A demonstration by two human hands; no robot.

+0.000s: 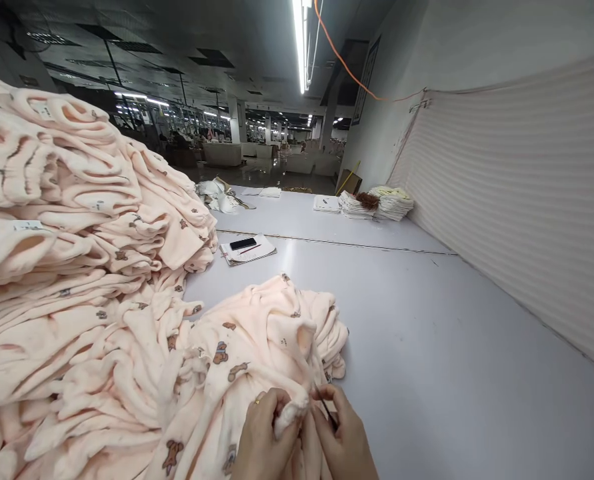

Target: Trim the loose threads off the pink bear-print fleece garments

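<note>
While left hand (265,437) pinches garment (261,327), right hand (345,440) holds, perhaps, snips (333,421).

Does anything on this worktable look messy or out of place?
I see no spill or damage. One oddity: a shaggy reddish-brown bundle among the pale stacks at the far end of the table. Its tangled, dark look stands out; I can't identify it.

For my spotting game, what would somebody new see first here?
Probably the huge heap of pale pink clothes filling the left side. Next, bottom middle, the left hand pinches a garment with brown animal prints while the right hand holds a dark tool. Near the top, a bright tube light glows.
</note>
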